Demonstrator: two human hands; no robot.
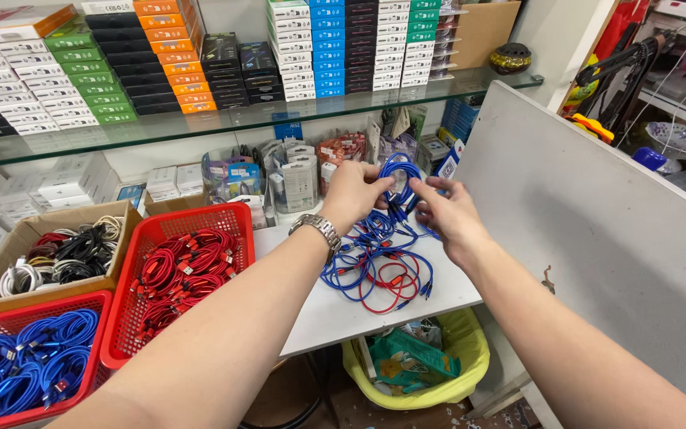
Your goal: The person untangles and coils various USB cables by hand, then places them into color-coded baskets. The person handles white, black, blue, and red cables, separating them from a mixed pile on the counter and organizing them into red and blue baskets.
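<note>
Head view: fingers (381, 184) pinching blue cable (397, 171)

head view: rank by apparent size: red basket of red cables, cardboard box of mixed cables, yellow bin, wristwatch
1. red basket of red cables
2. cardboard box of mixed cables, close to 3
3. yellow bin, partly hidden under the table, so unsure
4. wristwatch

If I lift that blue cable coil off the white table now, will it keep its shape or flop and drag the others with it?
Probably floppy: the blue cable coil already sags in loose loops between the left hand and right hand. It likely snags too, since the strands below lie tangled on the white table. It looks light.
</note>
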